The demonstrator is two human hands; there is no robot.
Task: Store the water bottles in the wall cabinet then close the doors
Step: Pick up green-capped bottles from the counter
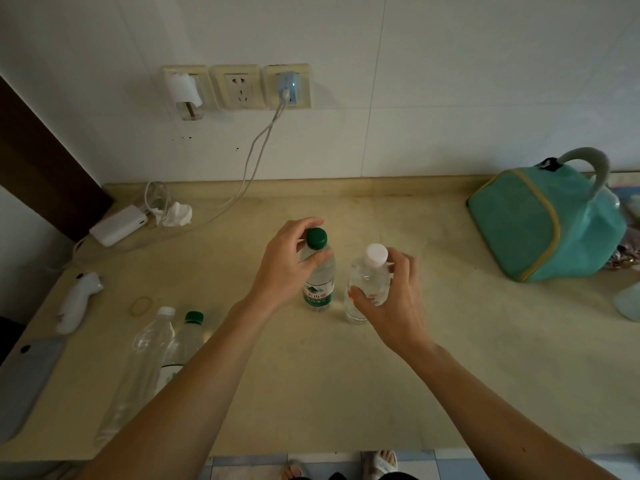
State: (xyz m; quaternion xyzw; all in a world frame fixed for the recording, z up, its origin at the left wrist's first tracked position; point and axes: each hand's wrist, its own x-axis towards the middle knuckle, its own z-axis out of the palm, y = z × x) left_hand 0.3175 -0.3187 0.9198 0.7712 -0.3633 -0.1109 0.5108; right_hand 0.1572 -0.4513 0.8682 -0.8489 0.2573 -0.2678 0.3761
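Two water bottles stand upright mid-counter. My left hand point(289, 263) grips the neck of the green-capped bottle point(318, 285), which carries a green and white label. My right hand point(391, 299) curls round the body of the white-capped clear bottle point(367, 278) just to its right. Two more bottles stand at the front left: a tall clear one with a white cap point(145, 358) and a green-capped one point(183, 344), partly hidden behind my left forearm. The wall cabinet is out of view.
A beige counter point(346, 393) runs along a white wall with sockets point(239, 86) and a charger cable. On the left lie a white power bank point(117, 225), crumpled tissue, a white device point(78, 301), a rubber band and a grey phone point(24, 379). A teal bag point(543, 223) sits at the right.
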